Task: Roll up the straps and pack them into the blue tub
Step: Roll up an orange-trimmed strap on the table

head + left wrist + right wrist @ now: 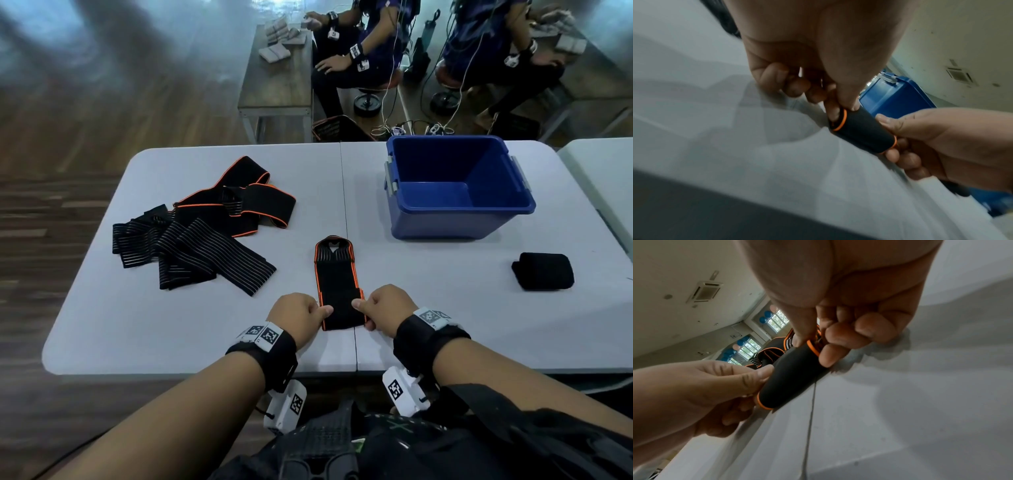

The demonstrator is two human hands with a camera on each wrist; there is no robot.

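**Both hands pinch the rolled end of an orange-trimmed strap at the near table edge**

Nearest the camera, the left hand and right hand sit just inside the near edge of the grey table, each with thumb on top and fingers curled under one end of the roll. Between them lies the orange-trimmed strap, its near end wound into a short roll, its unrolled length running flat away along the table's centre seam.

On the left half of the table, a heap of loose straps lies well apart from the hands, some striped, some orange-edged; bare tabletop separates it from the left edge and from the near edge. Right of the seam, the blue tub stands open near the far edge, with nothing visible on the part of its floor in view. Bare surface lies between it and the strap. Further right, a rolled black strap rests on the table near the right edge, apart from the tub.

Beyond the far edge are wood flooring, a small bench and seated people.
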